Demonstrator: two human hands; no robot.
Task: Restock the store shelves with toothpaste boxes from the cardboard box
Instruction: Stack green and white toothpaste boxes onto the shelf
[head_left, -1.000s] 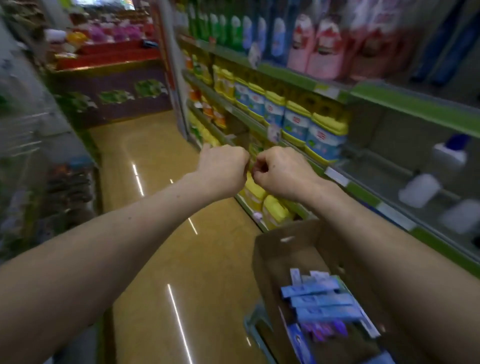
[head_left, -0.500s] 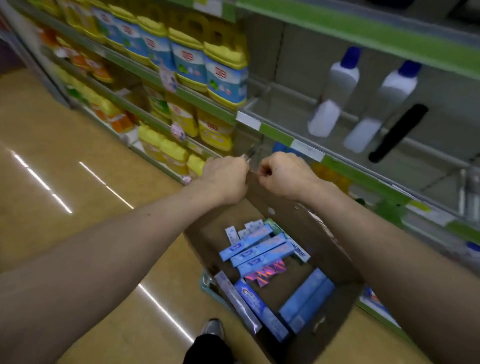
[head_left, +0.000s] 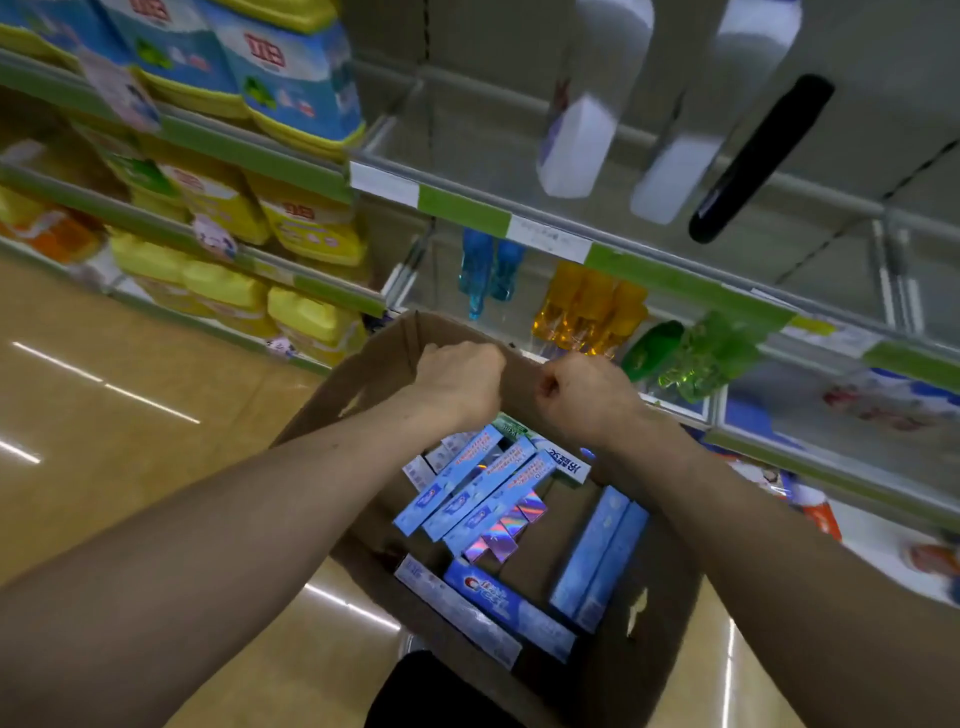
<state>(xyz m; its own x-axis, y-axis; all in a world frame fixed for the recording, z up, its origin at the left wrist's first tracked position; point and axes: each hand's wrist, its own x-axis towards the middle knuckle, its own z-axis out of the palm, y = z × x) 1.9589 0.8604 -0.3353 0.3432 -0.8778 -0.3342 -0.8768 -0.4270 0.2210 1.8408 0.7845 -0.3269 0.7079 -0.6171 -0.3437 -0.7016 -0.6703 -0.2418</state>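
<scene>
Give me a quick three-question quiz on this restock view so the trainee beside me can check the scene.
1. Fill in: the left grip and right grip are curled by the cardboard box's ___ rim.
2. True or false: one grip is lifting a toothpaste box out.
3. The holographic box lies: A) partly under the three light-blue toothpaste boxes; B) on a shelf; C) on the floor.
Key: 1 far; 2 false; 3 A.

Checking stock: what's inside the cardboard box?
Toothpaste boxes, mostly blue, lie loose in the cardboard box. Left hand and right hand cover its far end; lower layers are hidden.
</scene>
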